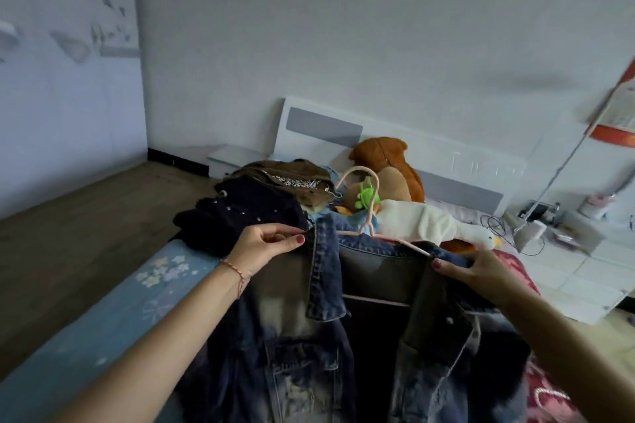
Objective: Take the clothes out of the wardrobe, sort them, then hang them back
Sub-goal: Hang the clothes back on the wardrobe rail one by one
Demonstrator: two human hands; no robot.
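The left hand (264,247) pinches one shoulder of the denim jacket (309,336) between curled fingers and thumb; the right hand (481,271) grips the other shoulder, thumb on top. The jacket hangs on one pink hanger (364,213), held up over the bed (103,312) near its edge. Behind it lie two piled garments, a dark coat (240,213) and a brown jacket (288,175). Two plush toys, a brown bear (388,168) and a white goose (436,227), rest beyond.

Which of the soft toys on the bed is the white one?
The white goose plush lying stretched out behind the denim jacket; the teddy bear behind it is brown.
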